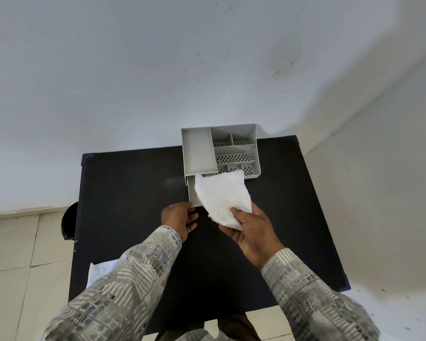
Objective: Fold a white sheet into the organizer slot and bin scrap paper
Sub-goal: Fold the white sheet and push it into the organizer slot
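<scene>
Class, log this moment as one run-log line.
right hand: holds white sheet | left hand: at drawer edge | organizer: drawer open

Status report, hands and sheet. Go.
Right hand gripping white sheet over the organizer drawer. Left hand open at drawer front. Nothing blocking.

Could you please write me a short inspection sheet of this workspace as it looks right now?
Surface: black table, mostly bare.
Job's things: grey organizer at the far edge, drawer pulled out; white sheet held above it.
Clutter: white paper at the table's near left edge.
Grippers: left hand at the drawer front; right hand gripping the sheet.
Cables: nothing seen.
Surroundings: white walls, tiled floor, dark bin left of the table.
</scene>
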